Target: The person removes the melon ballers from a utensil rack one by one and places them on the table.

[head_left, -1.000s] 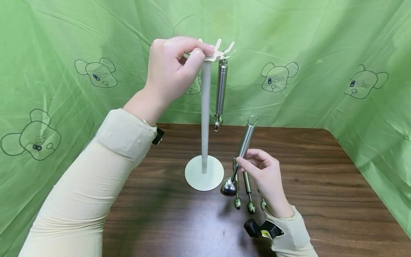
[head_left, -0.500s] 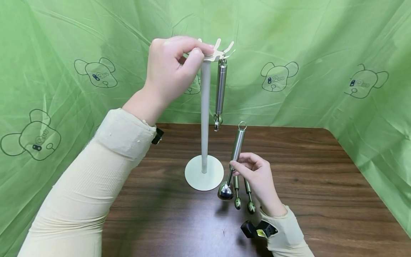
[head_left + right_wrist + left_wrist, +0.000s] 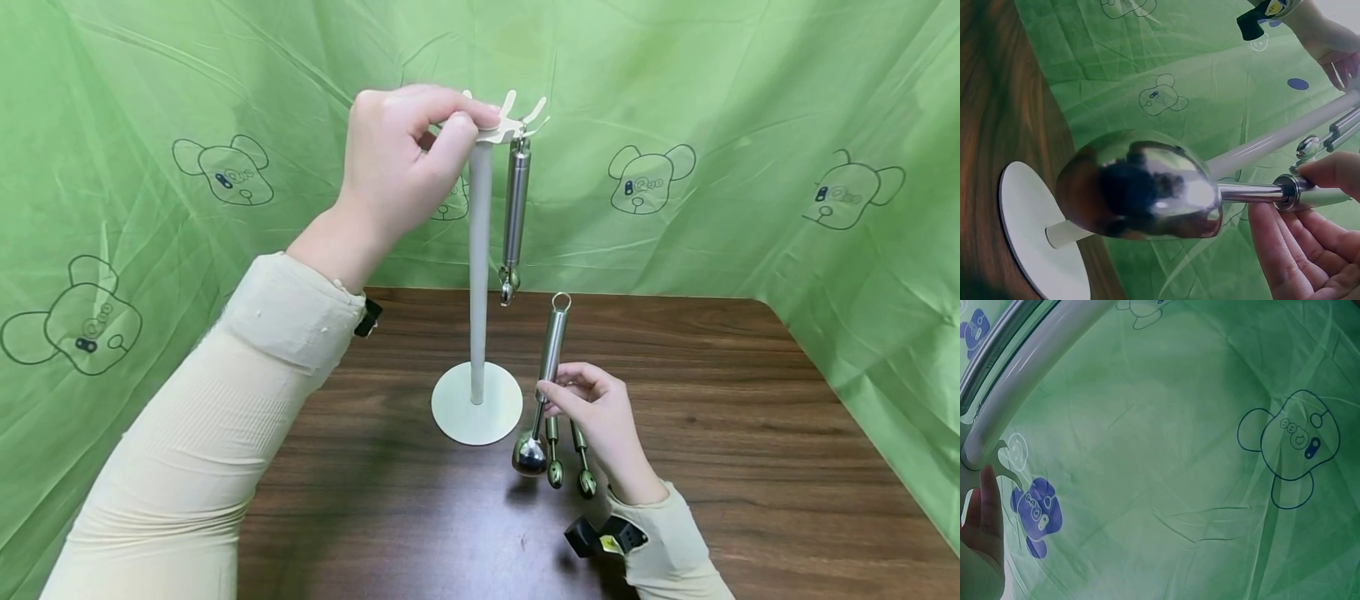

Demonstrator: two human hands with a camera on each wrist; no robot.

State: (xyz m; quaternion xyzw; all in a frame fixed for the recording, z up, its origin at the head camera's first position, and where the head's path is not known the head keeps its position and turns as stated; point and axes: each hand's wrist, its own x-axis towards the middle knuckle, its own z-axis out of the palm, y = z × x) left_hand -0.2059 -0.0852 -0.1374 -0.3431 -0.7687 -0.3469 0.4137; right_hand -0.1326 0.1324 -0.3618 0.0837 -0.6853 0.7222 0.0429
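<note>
A white stand [image 3: 477, 250] with a round base [image 3: 477, 405] rises from the dark wooden table [image 3: 750, 433]. My left hand [image 3: 408, 158] pinches its hooked top [image 3: 513, 121]. One steel utensil [image 3: 516, 212] hangs from a hook there. My right hand [image 3: 592, 408] holds a steel ladle [image 3: 546, 375] upright by its lower handle, bowl [image 3: 529, 455] down just above the table. In the right wrist view the ladle bowl [image 3: 1141, 185] fills the middle and my fingers [image 3: 1297, 244] grip the handle. Two more steel utensils [image 3: 566, 458] lie under my right hand.
Green cloth [image 3: 750, 125] printed with bear outlines surrounds the table at back and both sides. The left wrist view shows the stand's pole [image 3: 1016, 387] and a fingertip [image 3: 988, 500] against the cloth.
My right hand has shifted left and down with the ladle, which now stands more upright and closer to the stand's base. The left hand has stayed on the stand's top.
</note>
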